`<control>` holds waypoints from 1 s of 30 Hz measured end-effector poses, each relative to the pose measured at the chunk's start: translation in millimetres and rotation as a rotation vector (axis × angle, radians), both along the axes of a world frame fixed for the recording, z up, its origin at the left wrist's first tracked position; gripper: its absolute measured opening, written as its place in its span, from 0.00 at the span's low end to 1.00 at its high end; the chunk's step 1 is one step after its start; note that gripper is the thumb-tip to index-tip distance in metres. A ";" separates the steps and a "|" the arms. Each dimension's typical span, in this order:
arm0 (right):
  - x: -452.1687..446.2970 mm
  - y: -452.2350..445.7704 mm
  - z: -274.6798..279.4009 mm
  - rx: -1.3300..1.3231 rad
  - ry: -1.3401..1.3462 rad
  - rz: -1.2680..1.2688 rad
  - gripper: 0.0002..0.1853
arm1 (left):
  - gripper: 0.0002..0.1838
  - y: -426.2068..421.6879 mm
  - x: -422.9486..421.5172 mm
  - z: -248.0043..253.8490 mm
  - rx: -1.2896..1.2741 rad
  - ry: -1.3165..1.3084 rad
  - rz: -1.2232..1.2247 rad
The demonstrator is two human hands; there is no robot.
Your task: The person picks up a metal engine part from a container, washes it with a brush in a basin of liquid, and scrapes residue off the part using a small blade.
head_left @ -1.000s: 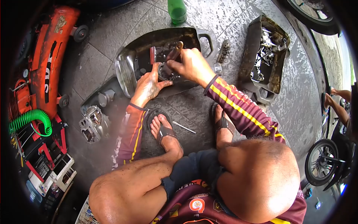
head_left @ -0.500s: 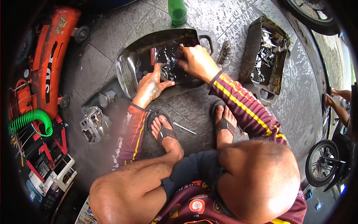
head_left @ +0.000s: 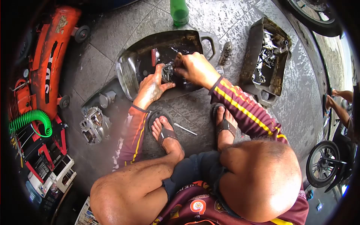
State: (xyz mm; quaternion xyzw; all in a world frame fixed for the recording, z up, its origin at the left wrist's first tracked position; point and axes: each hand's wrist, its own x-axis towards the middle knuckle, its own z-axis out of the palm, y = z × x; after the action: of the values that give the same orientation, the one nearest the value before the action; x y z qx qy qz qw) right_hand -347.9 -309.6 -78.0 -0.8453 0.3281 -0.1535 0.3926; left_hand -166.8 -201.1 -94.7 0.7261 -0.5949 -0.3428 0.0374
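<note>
A dark plastic pan, cut from a jerrycan with a handle (head_left: 125, 77), lies on the floor in front of my feet, with dark liquid in it. Over its near side, my left hand (head_left: 152, 87) grips a small metal engine part (head_left: 167, 73) between thumb and fingers. My right hand (head_left: 198, 69) is closed just right of that part, and what its fingers hold is mostly hidden. A red strip-like piece (head_left: 153, 57) lies in the pan beyond my left hand.
A second cut jerrycan (head_left: 249, 56) with several metal parts stands right. A green bottle (head_left: 179, 14) is behind the pan. At left are an engine casting (head_left: 93, 125) and an orange floor jack (head_left: 52, 56). A metal rod (head_left: 185, 129) lies between my feet.
My right hand has shifted slightly left and down, closer to the metal part. My left hand stays nearly in place with its grip kept.
</note>
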 end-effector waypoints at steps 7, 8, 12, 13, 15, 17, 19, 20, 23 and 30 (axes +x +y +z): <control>-3.5 8.2 -15.5 -0.034 -0.010 0.029 0.11 | 0.35 4.5 10.7 -7.3 0.060 0.165 0.075; -4.4 6.4 -8.8 -0.042 -0.020 0.019 0.11 | 0.29 5.8 9.2 -6.5 0.043 0.173 0.085; 1.2 15.8 3.7 0.090 -0.090 0.126 0.11 | 0.21 6.6 13.3 -13.7 0.073 0.218 0.211; 2.1 18.8 1.0 0.062 -0.078 0.123 0.11 | 0.18 9.4 10.0 -12.7 0.092 0.219 0.262; -2.0 13.0 -6.0 0.019 0.043 0.073 0.11 | 0.18 12.9 8.6 -13.8 0.068 0.234 0.272; 2.8 5.6 4.6 0.033 -0.045 0.084 0.11 | 0.17 7.9 11.4 -16.3 0.021 0.170 0.254; 2.1 22.9 1.8 0.085 -0.124 0.073 0.12 | 0.17 20.7 10.6 -14.8 0.015 0.114 0.220; 6.5 24.0 -3.9 0.014 -0.090 0.088 0.12 | 0.17 16.8 11.7 -14.8 0.026 0.071 0.203; -0.3 10.8 -13.0 -0.146 -0.013 0.022 0.11 | 0.17 13.9 15.5 -21.1 0.013 0.034 0.183; -2.2 -0.6 -5.8 -0.047 -0.068 0.030 0.10 | 0.17 16.0 14.4 -20.1 -0.021 -0.099 0.187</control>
State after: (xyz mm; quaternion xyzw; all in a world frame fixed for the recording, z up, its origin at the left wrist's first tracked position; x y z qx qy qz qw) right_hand -350.1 -310.3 -83.8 -0.8534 0.2981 -0.1840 0.3859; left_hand -152.5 -185.1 -114.8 0.7942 -0.5291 -0.2951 0.0476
